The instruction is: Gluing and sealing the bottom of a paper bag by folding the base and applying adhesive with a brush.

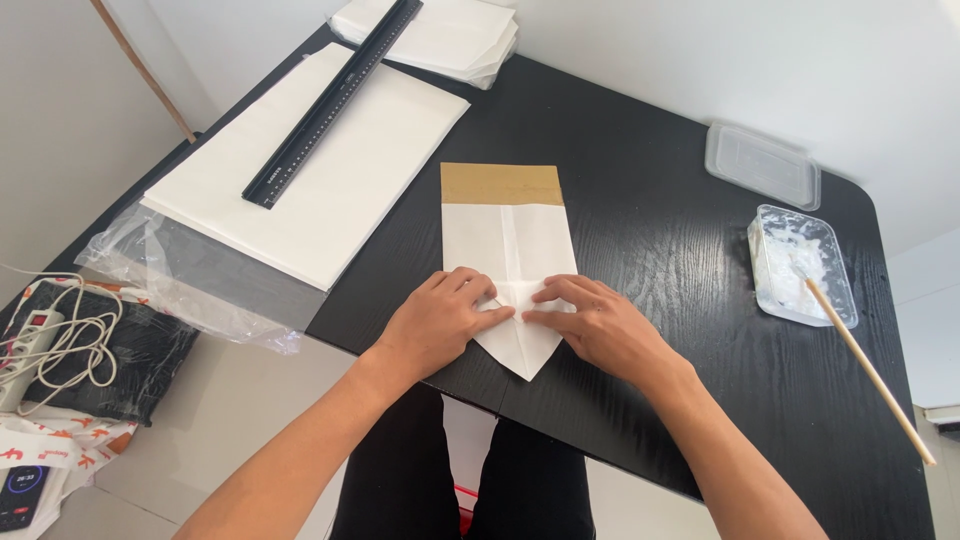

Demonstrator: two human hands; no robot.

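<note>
Left forearm: bare, enters from the lower edge at about 7 o'clock and runs up toward the centre at roughly 1 o'clock; wrist straight.

Left hand (440,320): palm down, flat, fingers (468,283) together and gently curled, tips pointing toward 2 o'clock, pressing downward. Grasps nothing.

Right forearm: bare, enters from the lower edge at about 5 o'clock and runs up toward 11 o'clock; wrist slightly bent.

Right hand (600,325): palm down, fingers (558,294) extended and spread a little, tips pointing toward 9 o'clock, pressing downward. Grasps nothing.

Relation: fingertips of the two hands near each other, just apart, at frame centre.
</note>
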